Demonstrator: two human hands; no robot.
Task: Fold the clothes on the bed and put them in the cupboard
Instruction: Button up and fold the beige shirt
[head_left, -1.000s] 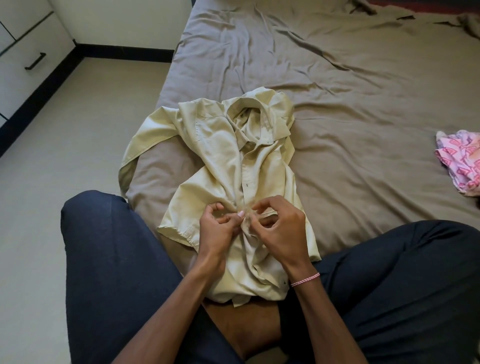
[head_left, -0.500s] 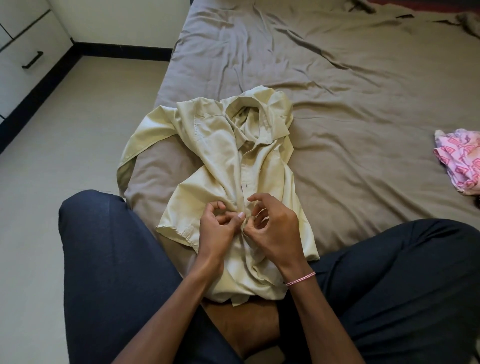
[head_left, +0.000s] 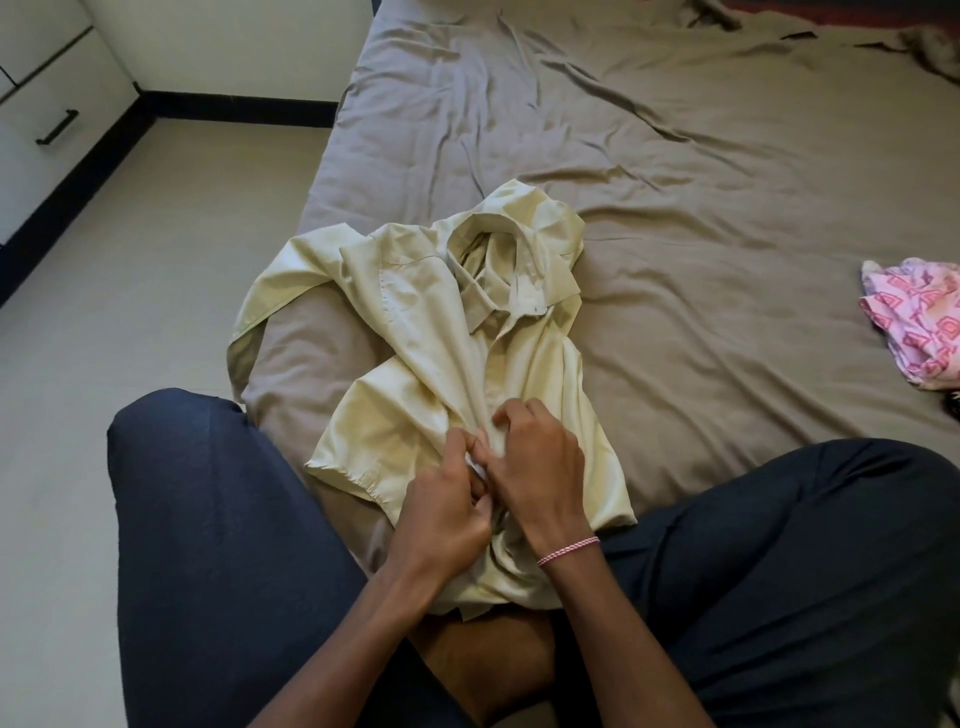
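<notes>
Cream shirt (head_left: 431, 322) lies crumpled at the bed (head_left: 675, 156)'s near edge. Left hand (head_left: 441, 512) and right hand (head_left: 540, 467) pinch its front edges; a slipped button would probably leave it gaping, skewing the fold.

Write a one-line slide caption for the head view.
Left hand and right hand pinch the front of a crumpled pale-yellow collared shirt on a taupe bedsheet.

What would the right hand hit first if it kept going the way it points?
Probably the bunched front of the cream shirt, which the right hand pinches; its collar lies farther along. The left hand sits just beside that line.
</notes>
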